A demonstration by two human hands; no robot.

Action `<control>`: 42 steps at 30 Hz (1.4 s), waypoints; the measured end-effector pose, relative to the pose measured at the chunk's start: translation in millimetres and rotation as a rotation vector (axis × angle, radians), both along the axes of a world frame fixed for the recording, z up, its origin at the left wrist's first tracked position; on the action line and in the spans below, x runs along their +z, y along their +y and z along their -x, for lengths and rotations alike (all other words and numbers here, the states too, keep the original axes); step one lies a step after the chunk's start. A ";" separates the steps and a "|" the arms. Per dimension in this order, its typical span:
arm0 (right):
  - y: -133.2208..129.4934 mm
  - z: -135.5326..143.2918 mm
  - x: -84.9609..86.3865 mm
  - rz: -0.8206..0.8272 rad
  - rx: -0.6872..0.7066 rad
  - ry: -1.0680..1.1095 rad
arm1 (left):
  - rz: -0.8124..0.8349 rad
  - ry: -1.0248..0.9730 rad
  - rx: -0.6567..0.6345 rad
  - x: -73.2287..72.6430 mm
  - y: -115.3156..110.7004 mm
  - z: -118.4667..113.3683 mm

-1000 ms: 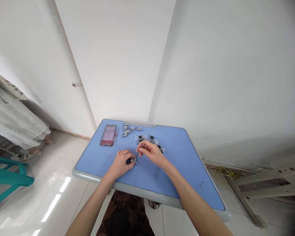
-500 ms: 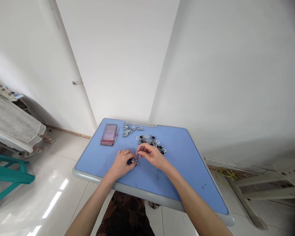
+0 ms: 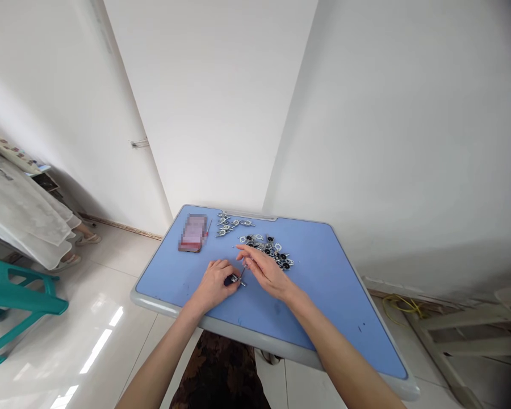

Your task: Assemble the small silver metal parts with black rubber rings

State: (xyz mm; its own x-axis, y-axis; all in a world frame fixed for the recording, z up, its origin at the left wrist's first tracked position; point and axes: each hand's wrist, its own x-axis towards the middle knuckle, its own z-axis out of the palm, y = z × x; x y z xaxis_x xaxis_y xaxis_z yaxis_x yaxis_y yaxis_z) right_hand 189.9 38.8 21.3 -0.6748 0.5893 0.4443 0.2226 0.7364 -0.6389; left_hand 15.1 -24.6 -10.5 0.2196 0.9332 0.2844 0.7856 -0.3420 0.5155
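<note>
At the near middle of the blue table [image 3: 323,318] is where all the action is, going by the head view, the only feed I've got. My left hand [image 3: 216,284] is closed around a small metal part [image 3: 243,283], keeping it down by the tabletop, with a dark bit showing by the fingers. My right hand [image 3: 266,274] is just to the right, with a loose fingertip hold on a slim tool [image 3: 243,271], index finger sticking out straight. The tool's shaft slants down to that metal part, but it's too small for me to tell exactly where the tip sits.

Just past the right hand there's a pile of metal pieces with black discs [image 3: 271,239], partly hidden behind it. Farther off, left of that, sits a bunch of silvery fittings [image 3: 224,228]. Far left on the table I see a pixelated phone [image 3: 195,232], and just to its right a thin red-handled tool [image 3: 208,228].

Off the table: teal stool [image 3: 25,295] on the left, a person in a white garment [image 3: 21,193] beyond it, yellow cable [image 3: 402,303] on the floor to the right.
</note>
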 end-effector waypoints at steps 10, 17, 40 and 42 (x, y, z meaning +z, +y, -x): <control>-1.7 8.7 -8.0 -0.076 -0.051 0.067 | -0.012 -0.017 -0.001 -3.5 0.3 0.9; -2.3 8.6 -7.0 -0.050 -0.052 0.136 | -0.022 -0.009 -0.005 -3.9 -0.4 0.7; -10.3 17.9 -11.4 0.142 -0.212 0.127 | 0.021 -0.023 -0.007 -2.2 -1.0 1.2; -10.2 16.1 -10.6 0.215 -0.158 0.124 | 0.015 -0.013 -0.002 -1.4 -1.3 0.9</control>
